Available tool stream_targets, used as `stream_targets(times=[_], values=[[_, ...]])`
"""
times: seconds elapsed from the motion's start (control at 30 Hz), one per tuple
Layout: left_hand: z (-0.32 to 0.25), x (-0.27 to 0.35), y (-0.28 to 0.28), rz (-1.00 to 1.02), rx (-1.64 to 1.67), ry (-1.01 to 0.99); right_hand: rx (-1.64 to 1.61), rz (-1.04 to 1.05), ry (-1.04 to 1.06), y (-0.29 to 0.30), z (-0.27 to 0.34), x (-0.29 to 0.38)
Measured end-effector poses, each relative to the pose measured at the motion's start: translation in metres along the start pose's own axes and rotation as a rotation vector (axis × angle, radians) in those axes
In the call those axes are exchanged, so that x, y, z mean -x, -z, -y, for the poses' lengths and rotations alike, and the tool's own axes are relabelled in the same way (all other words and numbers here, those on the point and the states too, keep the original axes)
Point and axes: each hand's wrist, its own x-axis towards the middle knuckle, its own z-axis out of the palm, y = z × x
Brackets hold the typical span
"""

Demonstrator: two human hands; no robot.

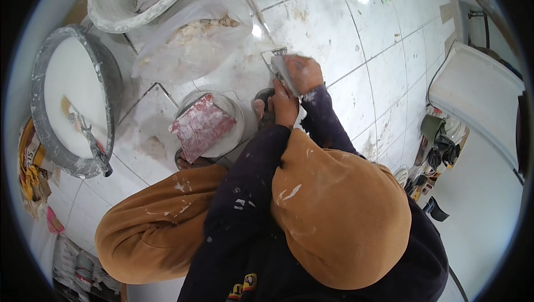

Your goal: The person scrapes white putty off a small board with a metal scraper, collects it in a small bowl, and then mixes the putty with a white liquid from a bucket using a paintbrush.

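My left hand [287, 108] grips a flat metal blade tool [268, 56], probably a plastering trowel or putty knife, held low over the tiles. Its handle is hidden by my fingers. Pressed close to it is a grey flat scraper-like piece [285, 76], held in my right hand [306, 72]. Motion blurs the right hand, so the exact kind of piece is unclear. To the left of my hands, between my feet, stands a round white tub [237, 135]. A red, powder-covered plastic sheet or bag [204, 124] lies across its top.
A dark basin [112, 89] of white liquid stands at left, with a paint-smeared brush [94, 147] in it. Behind are a plaster-crusted basin [100, 14] and a clear plastic bag [175, 60]. Cables and tools [438, 147] lie at right. Stained white tiles [350, 106] form the floor.
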Motion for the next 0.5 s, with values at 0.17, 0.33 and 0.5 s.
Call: stream_targets(times=[0.17, 0.33, 0.5], values=[[-0.014, -0.004, 0.005, 0.057, -0.166, 0.159, 0.0, 0.057, -0.069, 0.008, 0.018, -0.006], [-0.006, -0.002, 0.004, 0.05, -0.064, 0.088, 0.068, -0.016, 0.045, -0.004, 0.003, -0.008], [-0.016, -0.003, 0.009, 0.075, -0.1, 0.168, 0.101, -0.009, 0.048, -0.003, 0.008, -0.01]])
